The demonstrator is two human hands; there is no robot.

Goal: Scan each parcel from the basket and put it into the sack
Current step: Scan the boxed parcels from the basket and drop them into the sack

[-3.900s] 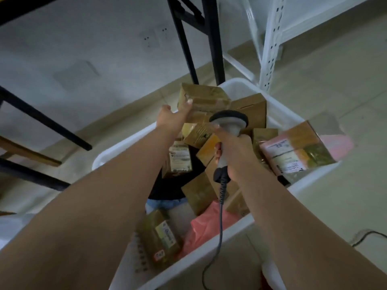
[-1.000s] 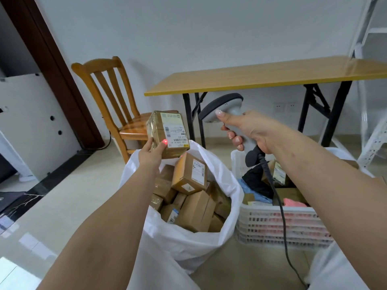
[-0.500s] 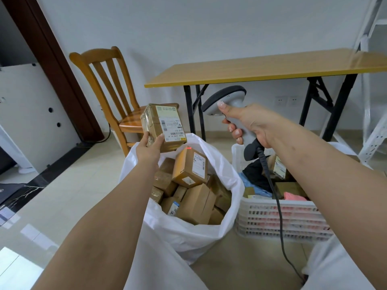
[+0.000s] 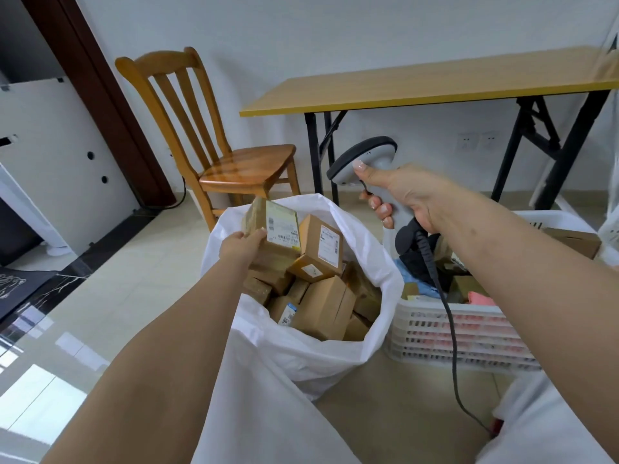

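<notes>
My left hand [image 4: 242, 246] grips a small brown parcel [image 4: 276, 226] with a white label, held low inside the mouth of the white sack [image 4: 301, 356], just above the several cardboard parcels [image 4: 321, 303] lying in it. My right hand [image 4: 407, 199] holds the grey barcode scanner [image 4: 365, 159] by its handle, above the gap between sack and basket, its black cable [image 4: 450, 329] hanging down. The white slatted basket [image 4: 462, 339] stands to the right of the sack with more parcels and pink and blue bags inside.
A wooden chair [image 4: 214, 139] stands behind the sack. A yellow-topped folding table [image 4: 435, 85] with black legs is behind the basket. A dark door frame [image 4: 100, 95] and white board are at the left. Tiled floor spreads to the left.
My left hand has lowered the parcel from scanner height down into the sack's mouth. My right hand with the scanner has dropped slightly and stays over the basket's left end.
</notes>
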